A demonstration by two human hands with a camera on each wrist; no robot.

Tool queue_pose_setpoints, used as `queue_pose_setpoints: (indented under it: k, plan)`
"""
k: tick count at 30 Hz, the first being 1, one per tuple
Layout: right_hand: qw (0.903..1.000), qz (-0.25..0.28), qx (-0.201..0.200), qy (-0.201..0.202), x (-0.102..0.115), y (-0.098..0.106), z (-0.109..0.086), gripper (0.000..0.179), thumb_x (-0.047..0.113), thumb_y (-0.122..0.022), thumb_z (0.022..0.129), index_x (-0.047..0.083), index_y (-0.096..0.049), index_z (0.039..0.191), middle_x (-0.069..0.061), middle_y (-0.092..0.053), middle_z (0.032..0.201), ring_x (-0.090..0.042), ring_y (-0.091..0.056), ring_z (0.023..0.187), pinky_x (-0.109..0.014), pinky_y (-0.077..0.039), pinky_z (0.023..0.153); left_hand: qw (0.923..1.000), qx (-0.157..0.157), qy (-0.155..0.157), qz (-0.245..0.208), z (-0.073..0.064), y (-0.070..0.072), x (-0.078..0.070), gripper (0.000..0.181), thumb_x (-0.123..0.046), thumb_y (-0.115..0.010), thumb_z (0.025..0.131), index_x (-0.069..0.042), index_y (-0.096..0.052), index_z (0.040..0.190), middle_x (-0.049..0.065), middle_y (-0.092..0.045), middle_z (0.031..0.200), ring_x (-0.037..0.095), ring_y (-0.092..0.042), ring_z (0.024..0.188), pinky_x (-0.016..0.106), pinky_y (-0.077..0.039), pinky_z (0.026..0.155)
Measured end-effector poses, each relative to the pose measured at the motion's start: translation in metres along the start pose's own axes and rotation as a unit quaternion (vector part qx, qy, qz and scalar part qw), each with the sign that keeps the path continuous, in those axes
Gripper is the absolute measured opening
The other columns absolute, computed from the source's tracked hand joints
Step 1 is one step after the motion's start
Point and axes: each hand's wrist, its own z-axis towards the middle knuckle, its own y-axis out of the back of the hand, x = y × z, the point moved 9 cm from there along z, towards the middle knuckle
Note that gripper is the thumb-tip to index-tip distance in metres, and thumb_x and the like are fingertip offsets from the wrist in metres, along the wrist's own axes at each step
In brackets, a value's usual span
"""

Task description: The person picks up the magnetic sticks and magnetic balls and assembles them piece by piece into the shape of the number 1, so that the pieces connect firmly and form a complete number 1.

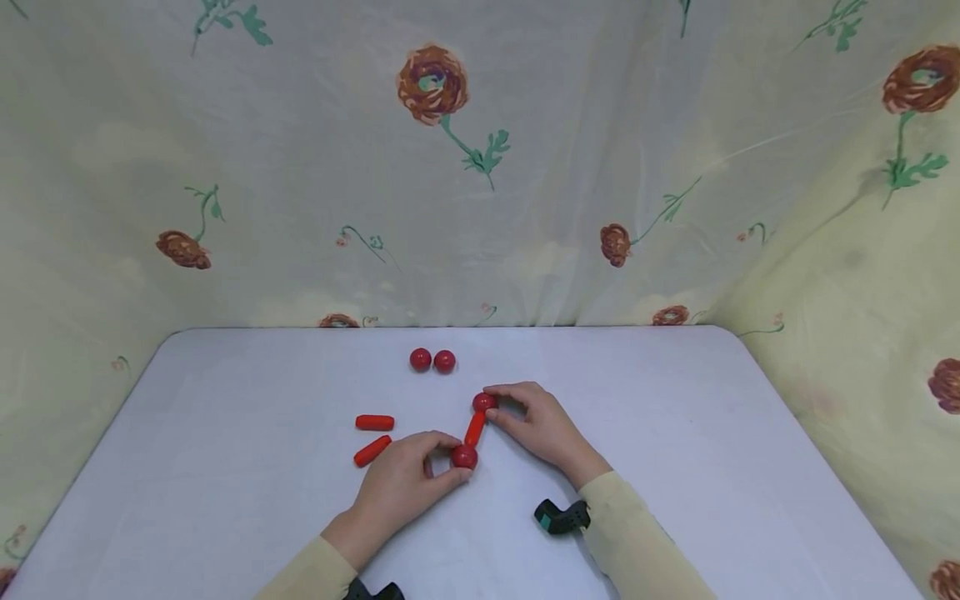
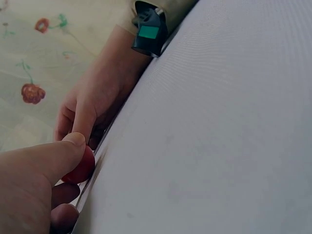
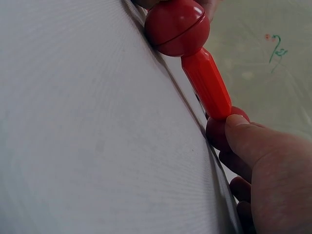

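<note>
An orange-red faceted rod [image 1: 475, 429] joins two dark red balls, one at each end. My left hand [image 1: 408, 479] pinches the nearer ball [image 1: 465, 457] between thumb and fingers. At the farther ball [image 1: 484, 402], my right hand [image 1: 546, 425] has its thumb on the near side and fingertips on the far side. In the right wrist view the rod [image 3: 207, 84] runs from the left-hand ball [image 3: 178, 27], which shows a seam line, to the ball [image 3: 219, 132] under my right thumb. The left wrist view shows a ball [image 2: 82, 168] partly covered by my left thumb.
Two loose red balls [image 1: 432, 361] lie side by side toward the back of the white table [image 1: 247, 500]. Two loose orange-red rods [image 1: 374, 422] lie left of my left hand, one angled close to it. A flowered cloth [image 1: 300, 167] hangs behind the table.
</note>
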Motion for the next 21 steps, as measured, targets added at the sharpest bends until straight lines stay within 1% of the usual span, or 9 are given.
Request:
queue_pose_setpoints:
  k: [8, 15, 18, 21]
  plan:
    - [0.9999, -0.003, 0.004, -0.013, -0.0029, 0.0023, -0.0011, 0.037, 0.037, -0.072, 0.091, 0.030, -0.066, 0.127, 0.013, -0.062, 0.122, -0.010, -0.055, 0.116, -0.040, -0.047, 0.098, 1.0000, -0.002, -0.007, 0.001, -0.0004, -0.0008, -0.0043, 0.047, -0.049, -0.081, 0.078, -0.026, -0.069, 0.118, -0.015, -0.065, 0.098, 0.003, -0.049, 0.066, 0.020, -0.046, 0.059]
    - [0.9998, -0.005, 0.004, -0.021, -0.0036, 0.0030, -0.0019, 0.038, 0.037, -0.072, 0.091, 0.030, -0.066, 0.128, 0.012, -0.062, 0.122, -0.011, -0.055, 0.116, -0.040, -0.047, 0.098, 0.9999, -0.013, -0.002, -0.005, -0.0014, 0.0006, -0.0027, 0.048, -0.049, -0.082, 0.077, -0.027, -0.068, 0.117, -0.012, -0.064, 0.103, 0.003, -0.051, 0.070, 0.019, -0.047, 0.061]
    - [0.9997, -0.007, 0.003, -0.025, -0.0041, 0.0017, -0.0014, 0.038, 0.038, -0.071, 0.092, 0.030, -0.065, 0.128, 0.013, -0.062, 0.122, -0.011, -0.055, 0.116, -0.040, -0.047, 0.097, 0.9998, -0.007, 0.002, -0.016, -0.0023, 0.0020, -0.0011, 0.047, -0.048, -0.082, 0.077, -0.028, -0.067, 0.118, -0.012, -0.062, 0.105, 0.004, -0.052, 0.069, 0.019, -0.048, 0.061]
    - [0.9997, -0.007, 0.005, -0.024, -0.0034, -0.0005, 0.0001, 0.039, 0.040, -0.070, 0.092, 0.031, -0.065, 0.129, 0.014, -0.062, 0.122, -0.010, -0.055, 0.115, -0.039, -0.048, 0.097, 0.9994, -0.006, 0.000, -0.034, -0.0039, 0.0081, -0.0003, 0.045, -0.044, -0.083, 0.078, -0.028, -0.067, 0.117, -0.012, -0.061, 0.104, 0.004, -0.053, 0.068, 0.020, -0.048, 0.060]
